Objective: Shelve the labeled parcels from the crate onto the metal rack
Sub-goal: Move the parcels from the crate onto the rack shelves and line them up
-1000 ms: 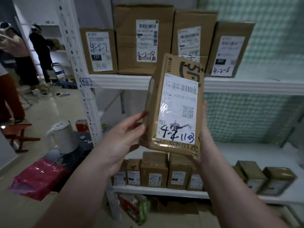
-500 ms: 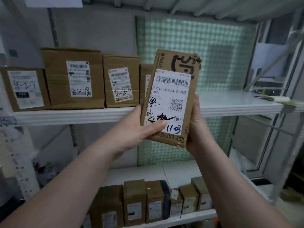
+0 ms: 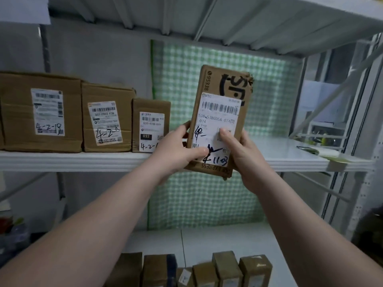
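I hold a flat brown cardboard parcel [image 3: 222, 104] upright in front of the white metal rack shelf [image 3: 83, 160]. Its white label carries a barcode and handwritten black numbers. My left hand [image 3: 176, 150] grips its lower left edge, thumb across the label's bottom. My right hand [image 3: 240, 154] grips the lower right edge, thumb lying on the label. The parcel's lower end overlaps the shelf's front lip, just right of the row of shelved boxes.
Three labeled brown boxes [image 3: 105, 118] stand on the shelf's left part; its right part [image 3: 290, 150] holds some papers. A lower shelf [image 3: 207, 243] carries several small boxes [image 3: 226, 268]. Another shelf [image 3: 269, 21] hangs overhead. A green checked panel lies behind.
The view has swung up and right from the aisle to the rack. The parcel has moved closer to the shelf, and my right thumb has come round onto the label.
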The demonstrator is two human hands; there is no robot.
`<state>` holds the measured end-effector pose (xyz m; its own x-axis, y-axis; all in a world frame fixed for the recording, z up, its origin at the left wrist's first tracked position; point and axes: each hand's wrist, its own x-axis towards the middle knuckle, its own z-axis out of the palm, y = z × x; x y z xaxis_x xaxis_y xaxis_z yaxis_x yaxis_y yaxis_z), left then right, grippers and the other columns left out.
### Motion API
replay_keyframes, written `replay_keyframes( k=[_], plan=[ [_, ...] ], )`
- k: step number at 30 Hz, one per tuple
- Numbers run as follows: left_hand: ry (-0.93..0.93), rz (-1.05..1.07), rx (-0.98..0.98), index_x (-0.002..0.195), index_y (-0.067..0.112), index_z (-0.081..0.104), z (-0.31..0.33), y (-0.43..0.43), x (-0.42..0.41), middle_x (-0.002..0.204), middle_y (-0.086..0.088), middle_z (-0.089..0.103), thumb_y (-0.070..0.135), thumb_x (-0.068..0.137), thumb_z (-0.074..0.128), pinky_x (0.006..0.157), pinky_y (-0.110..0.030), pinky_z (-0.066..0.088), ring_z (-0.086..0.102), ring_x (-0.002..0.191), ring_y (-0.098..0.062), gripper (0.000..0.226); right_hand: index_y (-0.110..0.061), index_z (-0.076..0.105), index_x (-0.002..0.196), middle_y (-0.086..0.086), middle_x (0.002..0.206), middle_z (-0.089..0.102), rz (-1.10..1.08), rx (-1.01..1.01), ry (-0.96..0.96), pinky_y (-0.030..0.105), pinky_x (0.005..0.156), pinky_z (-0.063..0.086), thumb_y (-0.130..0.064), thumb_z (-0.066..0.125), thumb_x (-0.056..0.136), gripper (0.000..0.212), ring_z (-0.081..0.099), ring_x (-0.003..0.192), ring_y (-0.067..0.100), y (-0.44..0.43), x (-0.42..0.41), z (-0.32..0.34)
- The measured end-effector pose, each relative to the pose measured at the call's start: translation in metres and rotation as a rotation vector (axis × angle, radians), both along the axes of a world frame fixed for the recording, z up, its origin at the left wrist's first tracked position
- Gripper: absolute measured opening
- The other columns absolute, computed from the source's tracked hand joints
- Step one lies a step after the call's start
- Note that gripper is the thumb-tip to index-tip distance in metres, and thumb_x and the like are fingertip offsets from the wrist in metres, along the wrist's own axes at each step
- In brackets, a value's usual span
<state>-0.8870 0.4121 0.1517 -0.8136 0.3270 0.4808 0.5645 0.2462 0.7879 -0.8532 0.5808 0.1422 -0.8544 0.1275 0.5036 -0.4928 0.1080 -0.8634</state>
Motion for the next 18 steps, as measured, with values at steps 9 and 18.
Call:
replay_keyframes(
  k=[9, 18],
  plan=[
    [0.032, 0.073, -0.185, 0.123, 0.020, 0.055, -0.005, 0.008, -0.055, 0.115, 0.003, 0.066, 0.018, 0.083, 0.069, 0.090, -0.038, 0.053, 0.064, 0.100, -0.014, 0.042, -0.027, 0.051, 0.134, -0.007, 0.122, 0.068, -0.007, -0.004, 0.000, 0.042, 0.088, 0.057, -0.027, 0.065, 0.092, 0.044, 0.066, 0.110, 0.017, 0.015, -0.066, -0.019],
    [0.392, 0.377, -0.260, 0.151, 0.018, 0.013, -0.046, 0.015, -0.106, 0.149, -0.001, 0.017, 0.018, 0.084, 0.069, 0.104, -0.019, 0.022, 0.026, 0.134, -0.015, 0.088, -0.034, 0.057, 0.130, -0.017, 0.109, 0.071, -0.254, 0.124, 0.061, 0.033, 0.091, 0.054, -0.030, 0.063, 0.093, 0.037, 0.065, 0.100, 0.000, -0.004, -0.126, -0.041]
  ],
)
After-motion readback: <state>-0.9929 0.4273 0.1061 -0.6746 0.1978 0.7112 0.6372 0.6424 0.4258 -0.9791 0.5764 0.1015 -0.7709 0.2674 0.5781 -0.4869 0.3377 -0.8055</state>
